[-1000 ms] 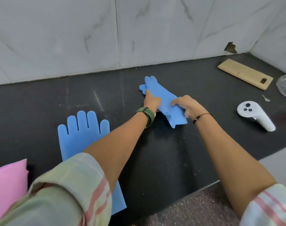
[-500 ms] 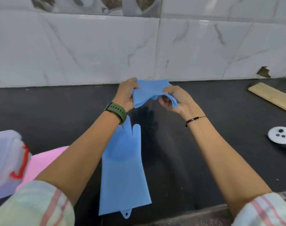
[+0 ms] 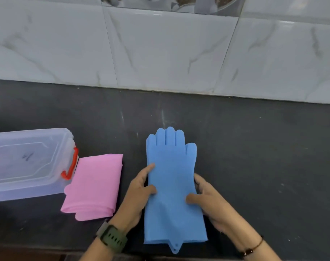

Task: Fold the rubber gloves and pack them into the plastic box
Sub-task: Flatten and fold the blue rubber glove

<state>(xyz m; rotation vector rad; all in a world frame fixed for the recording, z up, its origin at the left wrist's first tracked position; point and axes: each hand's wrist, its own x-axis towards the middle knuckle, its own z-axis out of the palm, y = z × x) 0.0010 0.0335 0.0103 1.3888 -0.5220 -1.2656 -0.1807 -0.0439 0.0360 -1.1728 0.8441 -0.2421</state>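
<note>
Two blue rubber gloves (image 3: 171,178) lie stacked flat on the black counter (image 3: 254,147), fingers pointing to the wall, cuffs near the front edge. My left hand (image 3: 139,193) holds the stack's left edge with the thumb on top. My right hand (image 3: 207,200) holds the right edge, thumb also on top. Folded pink gloves (image 3: 94,185) lie to the left. The clear plastic box (image 3: 28,162) with a red latch stands at the far left, its lid on.
A white marble-tiled wall (image 3: 160,53) rises behind the counter. The counter's front edge runs just below my wrists. A green watch sits on my left wrist, a thin bracelet on my right.
The blue glove lifted between both hands half a second ago now lies flat on top of the other blue glove. Both hands have come down to its sides. The view has shifted left.
</note>
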